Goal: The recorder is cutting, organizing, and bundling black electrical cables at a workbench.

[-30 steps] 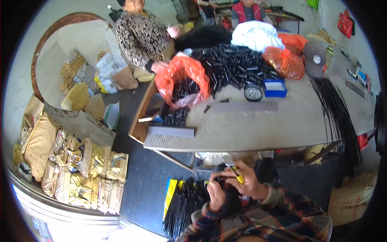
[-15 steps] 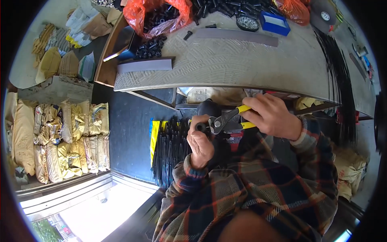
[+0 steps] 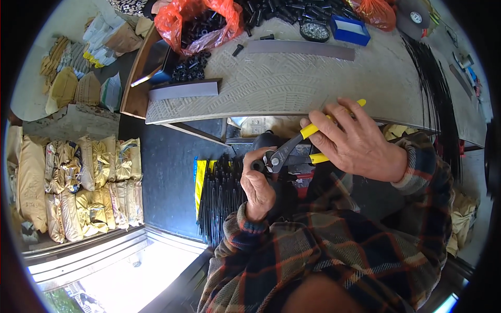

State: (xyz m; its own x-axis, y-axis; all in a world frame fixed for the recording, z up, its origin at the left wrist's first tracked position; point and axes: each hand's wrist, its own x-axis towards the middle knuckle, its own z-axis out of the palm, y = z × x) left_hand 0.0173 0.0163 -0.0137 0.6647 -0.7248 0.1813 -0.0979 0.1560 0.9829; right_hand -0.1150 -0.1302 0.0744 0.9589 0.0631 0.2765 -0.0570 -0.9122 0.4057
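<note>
Overhand, right hand (image 3: 356, 145) on pliers (image 3: 284, 152), left hand (image 3: 257, 187) curled

Spread yellow-handled pliers (image 3: 285, 153), head at black tubular piece (image 3: 257, 165)

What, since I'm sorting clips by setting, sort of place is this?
Probably a workshop: black parts heaped on a worktable, rows of sacks, and pliers in the right hand.
</note>
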